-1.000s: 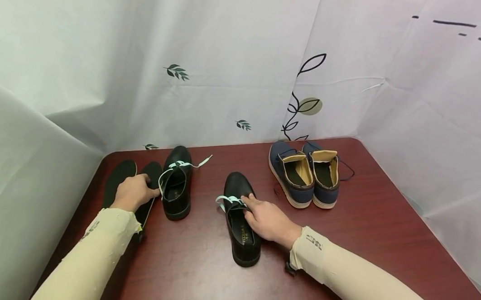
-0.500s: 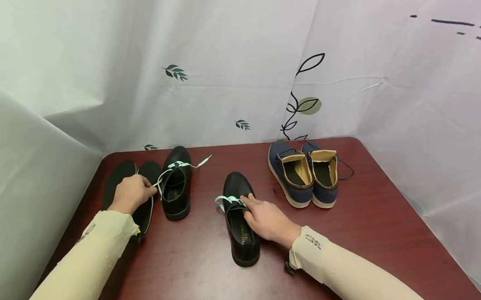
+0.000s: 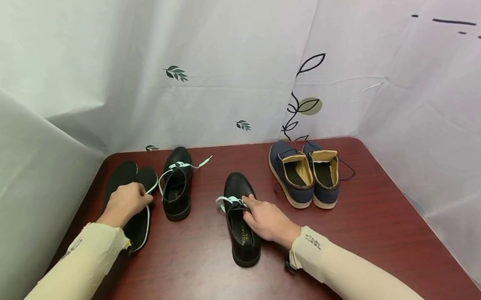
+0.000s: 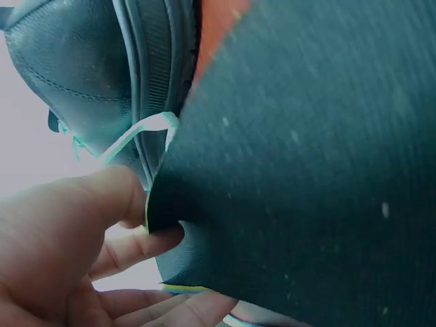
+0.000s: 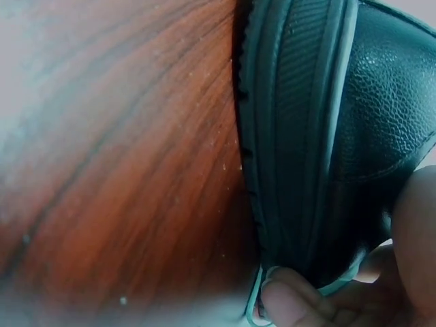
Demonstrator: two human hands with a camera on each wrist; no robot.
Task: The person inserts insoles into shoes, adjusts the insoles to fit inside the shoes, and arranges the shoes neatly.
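Note:
My left hand (image 3: 126, 201) pinches the edge of a black insole (image 3: 138, 231) at the table's left side. In the left wrist view the insole (image 4: 306, 157) fills much of the frame, bending at the thumb and fingers. Another black insole (image 3: 120, 173) lies beside it, partly hidden by the hand. My right hand (image 3: 270, 221) holds a black lace-up shoe (image 3: 236, 184) in the middle of the table, its fingers by the mint laces. That shoe's sole and leather upper (image 5: 388, 88) show close up in the right wrist view. Its mate, a second black shoe (image 3: 179, 187), stands right of the insoles.
A pair of navy shoes with tan lining stands at the back right: the left navy shoe (image 3: 297, 192) and the right navy shoe (image 3: 326, 195). One mint lace (image 3: 202, 163) trails from the second black shoe. White patterned cloth (image 3: 236, 68) walls the reddish-brown table (image 3: 371, 224).
My left hand has drawn toward me and leftward with the pinched insole, whose pale edge now shows more. The right hand and the shoe it holds have not moved.

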